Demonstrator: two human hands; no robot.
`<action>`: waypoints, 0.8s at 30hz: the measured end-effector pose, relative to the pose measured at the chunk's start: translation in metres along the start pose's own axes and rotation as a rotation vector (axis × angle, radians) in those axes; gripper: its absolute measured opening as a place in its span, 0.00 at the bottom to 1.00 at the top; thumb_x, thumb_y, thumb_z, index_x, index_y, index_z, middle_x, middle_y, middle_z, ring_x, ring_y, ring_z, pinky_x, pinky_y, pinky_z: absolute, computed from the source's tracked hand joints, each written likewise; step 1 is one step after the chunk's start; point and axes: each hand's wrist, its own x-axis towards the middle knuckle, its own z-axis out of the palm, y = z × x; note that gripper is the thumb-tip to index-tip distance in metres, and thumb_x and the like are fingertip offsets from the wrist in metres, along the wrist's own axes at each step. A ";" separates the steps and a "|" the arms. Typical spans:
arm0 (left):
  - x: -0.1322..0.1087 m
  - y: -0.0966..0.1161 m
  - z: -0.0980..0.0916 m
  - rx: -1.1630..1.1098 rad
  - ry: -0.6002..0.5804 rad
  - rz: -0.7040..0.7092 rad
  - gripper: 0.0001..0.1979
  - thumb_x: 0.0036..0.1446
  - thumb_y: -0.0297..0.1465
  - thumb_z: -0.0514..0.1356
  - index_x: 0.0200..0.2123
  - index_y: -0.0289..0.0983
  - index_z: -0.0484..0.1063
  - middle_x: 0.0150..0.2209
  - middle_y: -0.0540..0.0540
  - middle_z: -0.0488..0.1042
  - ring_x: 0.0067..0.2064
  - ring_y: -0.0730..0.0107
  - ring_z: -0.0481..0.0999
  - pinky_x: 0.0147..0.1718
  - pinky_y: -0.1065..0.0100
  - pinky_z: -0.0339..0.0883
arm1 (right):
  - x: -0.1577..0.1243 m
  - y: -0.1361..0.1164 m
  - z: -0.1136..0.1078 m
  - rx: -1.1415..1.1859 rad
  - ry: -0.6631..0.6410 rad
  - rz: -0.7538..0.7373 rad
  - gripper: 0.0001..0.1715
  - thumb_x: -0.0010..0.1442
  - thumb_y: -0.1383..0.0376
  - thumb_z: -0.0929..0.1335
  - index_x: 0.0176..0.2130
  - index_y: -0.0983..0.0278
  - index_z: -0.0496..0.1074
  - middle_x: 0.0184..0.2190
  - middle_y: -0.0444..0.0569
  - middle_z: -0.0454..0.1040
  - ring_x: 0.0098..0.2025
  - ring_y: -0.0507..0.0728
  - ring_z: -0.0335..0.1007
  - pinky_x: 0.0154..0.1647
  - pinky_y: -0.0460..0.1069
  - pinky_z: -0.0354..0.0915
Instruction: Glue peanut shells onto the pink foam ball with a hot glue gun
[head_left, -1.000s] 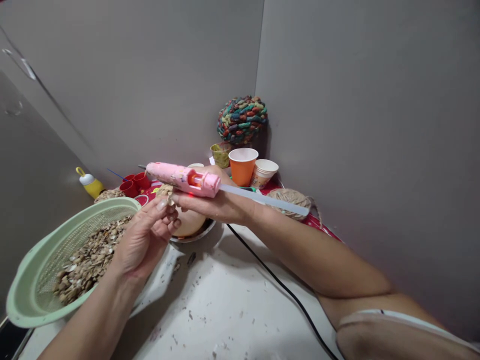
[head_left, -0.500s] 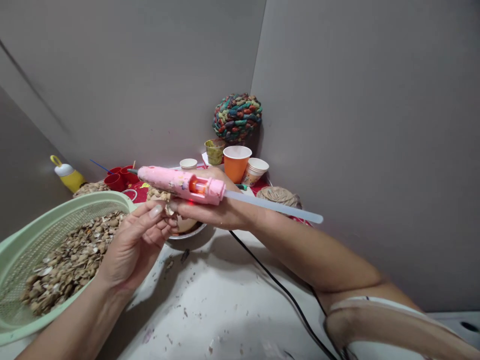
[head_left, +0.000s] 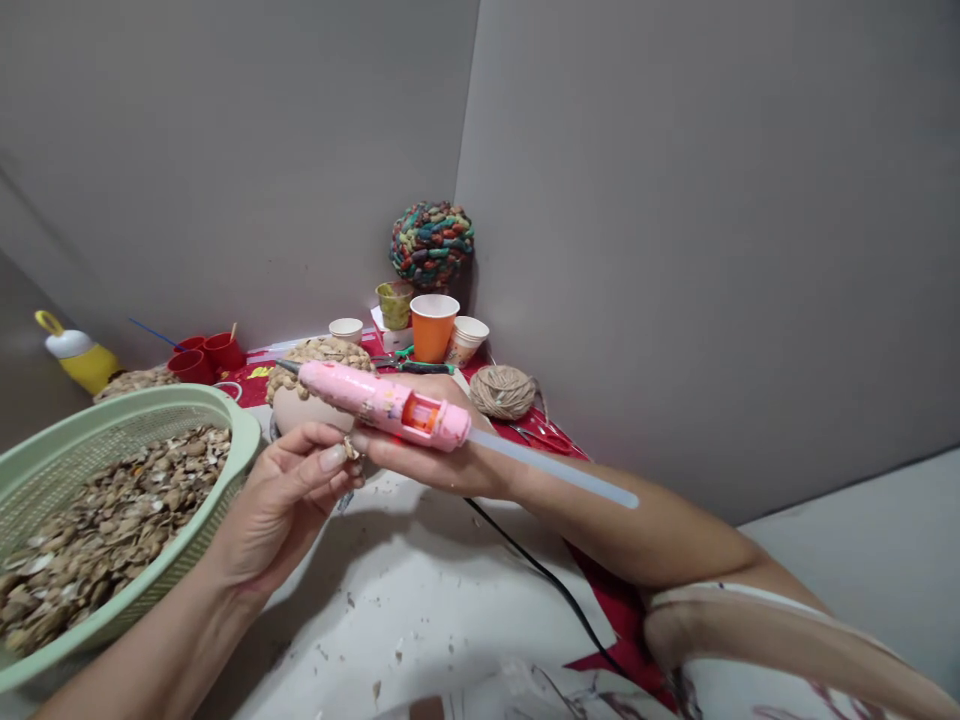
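Note:
My left hand (head_left: 289,495) pinches a small piece of shell (head_left: 349,449) between thumb and fingertips. Close against it, my right hand (head_left: 435,462) is wrapped round a pink glue gun (head_left: 360,392), whose dark nozzle points left. A pale glue stick (head_left: 555,468) juts from the gun's rear over my right forearm. Just behind the hands is a rounded object (head_left: 304,412), smooth and pale below and covered with shells on top, partly hidden by the gun and my left hand.
At left, a green basket (head_left: 244,425) holds many shell pieces. Behind are red cups (head_left: 223,351), a yellow bottle (head_left: 91,368), an orange cup (head_left: 433,330), a twine ball (head_left: 502,391) and a multicoloured ball (head_left: 432,243). A black cord (head_left: 540,570) crosses the white table (head_left: 427,590).
The view has shifted, so the background objects sit further left. The glue gun has moved slightly lower and right in view, showing more of the shell-covered object. Both hands keep their holds.

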 end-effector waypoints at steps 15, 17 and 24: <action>0.008 -0.007 -0.003 0.029 0.008 -0.041 0.12 0.41 0.28 0.78 0.28 0.35 0.79 0.27 0.50 0.80 0.30 0.77 0.79 0.33 0.78 0.75 | -0.008 0.017 0.004 0.263 0.075 -0.002 0.12 0.61 0.65 0.70 0.29 0.64 0.63 0.27 0.41 0.65 0.29 0.48 0.61 0.31 0.45 0.62; 0.007 -0.004 -0.004 0.045 0.022 -0.023 0.11 0.43 0.28 0.77 0.29 0.36 0.79 0.29 0.50 0.81 0.30 0.76 0.79 0.34 0.77 0.76 | -0.008 0.016 -0.002 0.208 0.082 -0.056 0.13 0.62 0.63 0.69 0.29 0.64 0.63 0.27 0.42 0.65 0.28 0.48 0.60 0.30 0.45 0.62; 0.001 0.011 -0.001 0.151 0.048 0.239 0.11 0.47 0.26 0.75 0.33 0.39 0.78 0.31 0.51 0.80 0.33 0.77 0.78 0.35 0.78 0.74 | -0.014 0.010 -0.030 -0.027 0.025 -0.171 0.15 0.65 0.57 0.68 0.30 0.64 0.68 0.28 0.46 0.70 0.29 0.51 0.65 0.31 0.46 0.64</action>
